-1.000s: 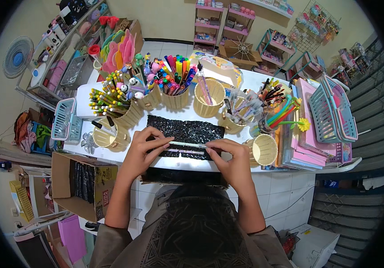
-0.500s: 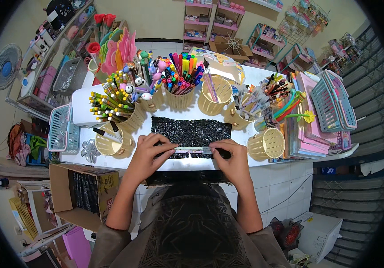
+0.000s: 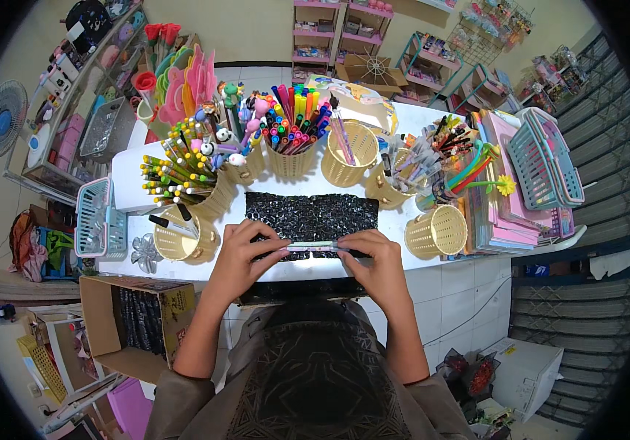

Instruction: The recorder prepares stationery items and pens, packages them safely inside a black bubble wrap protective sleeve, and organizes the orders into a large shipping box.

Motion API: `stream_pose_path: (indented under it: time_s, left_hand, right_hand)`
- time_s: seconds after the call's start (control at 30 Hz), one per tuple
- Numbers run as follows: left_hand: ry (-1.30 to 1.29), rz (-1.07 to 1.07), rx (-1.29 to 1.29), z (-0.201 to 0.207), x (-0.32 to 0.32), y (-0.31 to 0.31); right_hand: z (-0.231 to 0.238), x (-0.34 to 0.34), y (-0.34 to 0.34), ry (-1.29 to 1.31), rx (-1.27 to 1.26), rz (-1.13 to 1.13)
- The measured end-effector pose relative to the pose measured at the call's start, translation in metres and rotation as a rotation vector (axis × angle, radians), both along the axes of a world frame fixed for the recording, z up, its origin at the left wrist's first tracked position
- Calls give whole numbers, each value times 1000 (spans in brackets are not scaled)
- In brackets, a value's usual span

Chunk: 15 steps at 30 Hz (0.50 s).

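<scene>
Stationery shop, pink shelves (image 3: 327,37) at back, fan (image 3: 1,117) far left. White table (image 3: 285,268) in middle, crowded w/ woven baskets. Black patterned tray (image 3: 312,215) flat on table, centre, just behind the hands. Pale pen (image 3: 313,247) held level across tray's near edge, one end in each hand. Left hand (image 3: 240,258) curled, fingertips pinched on pen's left end; right hand (image 3: 377,262) likewise pinched on right end (thumbs underneath, can't see them clearly). Behind tray, l. to r.: basket of green and yellow pens (image 3: 175,172), basket of bright markers (image 3: 294,125), near-empty basket (image 3: 349,150) holding a few thin pens, basket of mixed pens (image 3: 425,158). Small basket (image 3: 175,238) just left of left hand, few dark pens inside. Empty cream basket (image 3: 438,230) right of right hand, near but apart. Pink notebooks (image 3: 502,213) stacked at right edge, blue wire baskets (image 3: 546,158) beyond. Cardboard box (image 3: 135,323) on floor, lower left, black items inside.
</scene>
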<state>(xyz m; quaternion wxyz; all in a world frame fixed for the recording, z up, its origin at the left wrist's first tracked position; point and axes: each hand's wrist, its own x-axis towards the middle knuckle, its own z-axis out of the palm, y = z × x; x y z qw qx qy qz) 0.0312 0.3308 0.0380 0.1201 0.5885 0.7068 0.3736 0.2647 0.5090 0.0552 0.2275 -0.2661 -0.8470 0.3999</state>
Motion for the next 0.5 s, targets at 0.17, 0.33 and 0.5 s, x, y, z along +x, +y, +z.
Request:
stream_pose_path:
  time_s: [0.17,0.33,0.5]
  left_hand:
    - [9,32,15,11,9,7]
    - [-30,-17,103,37,31,34]
    - [-42,-62,175,57,55,77]
  right_hand:
    - [11,2,1,57,76,-19]
    - [44,21,7,207,31,-33]
    - [80,46,25,238,81,-64]
